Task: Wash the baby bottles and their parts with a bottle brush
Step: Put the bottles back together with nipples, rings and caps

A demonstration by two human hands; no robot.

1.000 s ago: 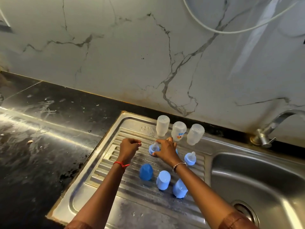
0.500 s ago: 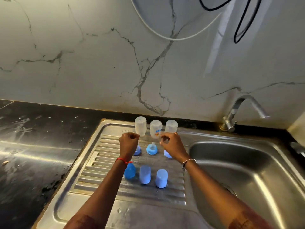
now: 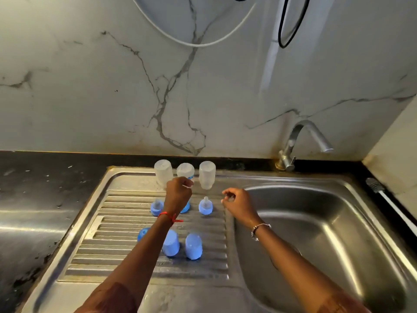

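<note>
Three clear baby bottles stand upside down at the back of the steel drainboard (image 3: 126, 263): a left bottle (image 3: 163, 173), a middle bottle (image 3: 185, 169) and a right bottle (image 3: 207, 175). In front of them is a row of blue collars with nipples (image 3: 205, 207), then a row of blue caps (image 3: 193, 246). My left hand (image 3: 178, 196) has its fingers curled round the lower part of the middle bottle and hides one collar. My right hand (image 3: 239, 205) hovers by the basin's left rim, fingers loosely curled, holding nothing. No bottle brush is in view.
The steel sink basin (image 3: 327, 233) lies to the right, with a tap (image 3: 300, 141) behind it. A sprayer hose (image 3: 388, 199) runs along the right edge. Black countertop (image 3: 40, 199) spreads to the left. A marble wall rises behind, with cables hanging above.
My left hand moved from the left bottle to the middle one. My right hand drew back from the bottles to the right, toward the basin. The view swung rightward.
</note>
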